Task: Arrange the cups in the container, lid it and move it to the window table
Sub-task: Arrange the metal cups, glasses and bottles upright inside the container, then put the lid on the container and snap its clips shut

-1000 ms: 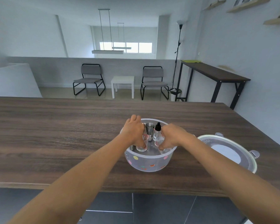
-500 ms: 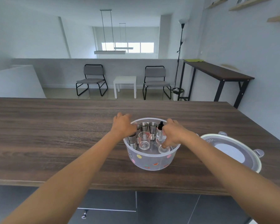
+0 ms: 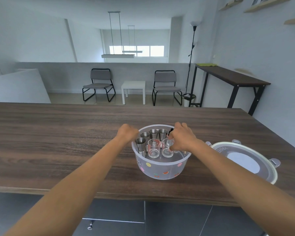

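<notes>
The left hand [image 3: 127,133] has come off the cups [image 3: 153,143] and now curls empty at the bowl [image 3: 160,169] rim, while the right hand's [image 3: 182,138] fingers [image 3: 173,148] still pinch a glass [image 3: 167,148] inside, so arranging looks nearly done and the lid [image 3: 245,159] waits right of them.

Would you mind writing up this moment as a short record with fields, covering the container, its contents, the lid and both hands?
surface: dark wood table
container: translucent round tub with coloured dots, open, near the table's front edge
contents: four upright metal cups at the back and left, two clear glasses in front, a dark-capped bottle mostly hidden
lid: flat on the table, right of the container, apart from it
left hand: fisted at the container's left rim, holding nothing visible
right hand: over the right side, fingers among the glassware; grip unclear
</notes>
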Available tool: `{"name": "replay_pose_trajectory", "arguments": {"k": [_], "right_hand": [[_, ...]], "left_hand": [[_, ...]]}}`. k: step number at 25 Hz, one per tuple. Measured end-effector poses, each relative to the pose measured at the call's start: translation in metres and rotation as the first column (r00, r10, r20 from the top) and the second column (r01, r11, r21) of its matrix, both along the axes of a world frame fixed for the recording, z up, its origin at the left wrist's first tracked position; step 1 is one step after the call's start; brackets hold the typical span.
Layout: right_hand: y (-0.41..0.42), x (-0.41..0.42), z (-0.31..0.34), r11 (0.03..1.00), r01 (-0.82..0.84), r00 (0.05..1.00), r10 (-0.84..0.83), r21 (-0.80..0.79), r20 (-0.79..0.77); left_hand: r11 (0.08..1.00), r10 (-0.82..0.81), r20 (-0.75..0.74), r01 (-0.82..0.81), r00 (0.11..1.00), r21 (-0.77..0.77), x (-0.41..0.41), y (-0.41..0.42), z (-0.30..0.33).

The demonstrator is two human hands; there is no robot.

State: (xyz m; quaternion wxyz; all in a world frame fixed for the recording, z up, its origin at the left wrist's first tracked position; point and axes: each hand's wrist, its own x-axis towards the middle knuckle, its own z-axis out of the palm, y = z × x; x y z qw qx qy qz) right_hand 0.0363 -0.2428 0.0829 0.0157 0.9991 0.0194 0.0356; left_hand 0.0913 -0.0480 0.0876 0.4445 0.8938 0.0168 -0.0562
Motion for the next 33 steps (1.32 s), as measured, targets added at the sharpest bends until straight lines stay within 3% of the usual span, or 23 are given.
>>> {"name": "replay_pose_trajectory", "arguments": {"k": [7,11,15,18,22,25,27,30,33], "right_hand": [[0.008,0.012,-0.010,1.000,-0.024,0.993,0.022,0.018,0.113],[0.002,0.010,-0.011,0.996,-0.052,0.992,0.044,0.073,0.114],[-0.029,-0.005,-0.006,0.931,-0.093,0.972,0.008,0.352,0.236],[-0.080,-0.022,-0.008,0.887,0.086,0.951,-0.208,0.454,0.227],[-0.153,-0.061,-0.025,0.760,0.521,0.832,-0.554,0.388,-0.032],[-0.187,-0.095,-0.042,0.564,0.755,0.646,-0.725,0.335,-0.237],[-0.195,-0.111,-0.050,0.428,0.821,0.553,-0.759,0.377,-0.343],[-0.202,-0.123,-0.063,0.319,0.805,0.544,-0.733,0.500,-0.408],[-0.206,-0.127,-0.065,0.255,0.732,0.569,-0.739,0.632,-0.361]], "left_hand": [[0.994,0.020,-0.043,-0.024,0.999,-0.105,0.001,0.000,0.001],[0.992,-0.071,0.047,0.065,0.996,0.109,-0.005,-0.010,0.008],[0.949,-0.242,0.160,0.199,0.957,0.243,-0.013,-0.048,0.020],[0.903,-0.381,0.232,0.305,0.895,0.304,-0.024,-0.096,0.019],[0.835,-0.549,0.330,0.485,0.768,0.260,-0.049,-0.166,0.007],[0.742,-0.664,0.156,0.620,0.731,0.254,-0.070,-0.213,-0.007],[0.750,-0.644,-0.031,0.640,0.764,0.167,-0.077,-0.231,-0.017],[0.821,-0.560,-0.221,0.571,0.798,-0.021,-0.083,-0.244,-0.031],[0.856,-0.517,-0.327,0.467,0.791,-0.223,-0.087,-0.248,-0.034]]}}
